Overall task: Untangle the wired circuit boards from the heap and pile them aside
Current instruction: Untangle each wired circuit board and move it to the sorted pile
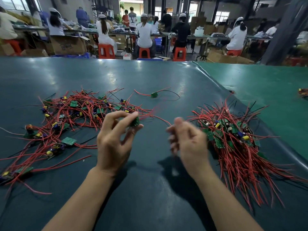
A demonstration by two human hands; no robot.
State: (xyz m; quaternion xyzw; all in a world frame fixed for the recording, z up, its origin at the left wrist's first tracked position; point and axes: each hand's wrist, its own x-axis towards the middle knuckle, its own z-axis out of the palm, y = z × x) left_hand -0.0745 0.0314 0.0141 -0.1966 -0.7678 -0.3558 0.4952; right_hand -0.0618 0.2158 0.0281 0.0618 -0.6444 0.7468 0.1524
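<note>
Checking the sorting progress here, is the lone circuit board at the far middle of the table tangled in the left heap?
No, the lone circuit board lies apart from the left heap, with bare table around it.

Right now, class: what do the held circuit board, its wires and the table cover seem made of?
Circuit board: rigid green laminate, probably fibreglass, matt. Red wires: likely plastic-insulated; they curve freely. Table cover: smooth dark green sheet, perhaps vinyl; it mirrors the lamps glossily.

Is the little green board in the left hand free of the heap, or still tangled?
Cannot tell. The left hand pinches the board; its red wires blur back toward the heap.
</note>
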